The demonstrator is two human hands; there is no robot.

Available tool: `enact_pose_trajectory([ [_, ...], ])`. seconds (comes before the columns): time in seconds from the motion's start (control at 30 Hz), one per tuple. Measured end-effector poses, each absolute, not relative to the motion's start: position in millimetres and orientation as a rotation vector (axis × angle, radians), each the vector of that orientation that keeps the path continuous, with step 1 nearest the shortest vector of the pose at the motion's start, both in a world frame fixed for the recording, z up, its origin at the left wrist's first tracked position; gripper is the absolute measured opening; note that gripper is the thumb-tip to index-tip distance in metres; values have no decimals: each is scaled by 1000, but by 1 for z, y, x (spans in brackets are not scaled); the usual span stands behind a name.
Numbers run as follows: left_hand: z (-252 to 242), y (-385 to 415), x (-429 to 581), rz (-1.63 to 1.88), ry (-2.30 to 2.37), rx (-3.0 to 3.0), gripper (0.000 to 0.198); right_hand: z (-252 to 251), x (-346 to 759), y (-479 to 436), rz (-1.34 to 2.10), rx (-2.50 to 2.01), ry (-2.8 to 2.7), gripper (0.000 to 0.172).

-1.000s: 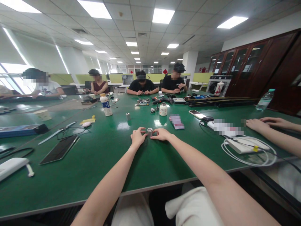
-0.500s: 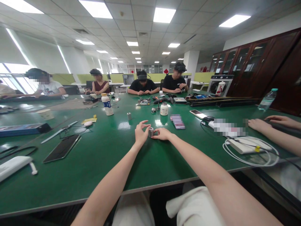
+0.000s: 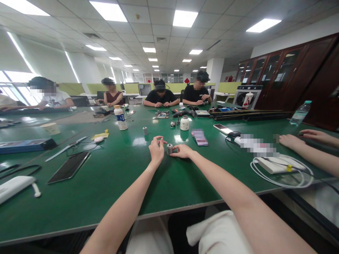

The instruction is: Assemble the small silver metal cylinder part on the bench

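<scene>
A small grey metal cylinder point(image 3: 169, 149) stands upright on the green table, with a narrower round part on its top. My right hand point(image 3: 183, 151) has its thumb and fingertips against the cylinder's right side, steadying it. Just left of the cylinder is my left hand point(image 3: 156, 149), its bent fingers a little apart and nothing visible between them. Farther back, a second, similar metal cylinder point(image 3: 145, 131) stands by itself.
Beyond my hands are a white jar point(image 3: 184, 123), a phone point(image 3: 200, 137) and a labelled bottle point(image 3: 120, 118). A dark tablet point(image 3: 69, 167) lies to the left. On the right, a white cable point(image 3: 280, 183) coils near another person's hands point(image 3: 292, 141).
My left hand has drawn slightly left, away from the cylinder's top, and its fingers have curled in. My right hand stays at the cylinder.
</scene>
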State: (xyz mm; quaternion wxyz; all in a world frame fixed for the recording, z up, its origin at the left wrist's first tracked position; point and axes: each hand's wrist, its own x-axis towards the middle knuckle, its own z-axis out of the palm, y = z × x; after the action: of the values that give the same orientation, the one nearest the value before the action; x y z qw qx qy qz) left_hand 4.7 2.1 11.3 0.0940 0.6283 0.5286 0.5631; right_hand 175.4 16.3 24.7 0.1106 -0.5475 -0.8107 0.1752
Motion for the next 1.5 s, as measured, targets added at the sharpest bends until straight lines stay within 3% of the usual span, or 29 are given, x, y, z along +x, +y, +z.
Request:
enact_pose_trajectory([
  [0.33,10,-2,12,1563,1408,2000,26,26,175,14,505,-1628,-2370,46],
  [0.57,10,2,5,1705,1595,1886,16,25,174,15,483,-1621,-2382,48],
  [0.8,-3,15,-15,1141,1770,1896,24,26,175,15,509,-1626,-2382,48],
  [0.97,-2,18,-21,1158,1791,1956,35,25,176,15,517,-1622,-2381,48],
  [1.17,-2,14,-20,1053,1758,2020,29,26,175,14,518,-1618,-2374,48],
  [1.5,15,5,-2,1595,1475,2066,22,28,174,13,491,-1630,-2391,45],
])
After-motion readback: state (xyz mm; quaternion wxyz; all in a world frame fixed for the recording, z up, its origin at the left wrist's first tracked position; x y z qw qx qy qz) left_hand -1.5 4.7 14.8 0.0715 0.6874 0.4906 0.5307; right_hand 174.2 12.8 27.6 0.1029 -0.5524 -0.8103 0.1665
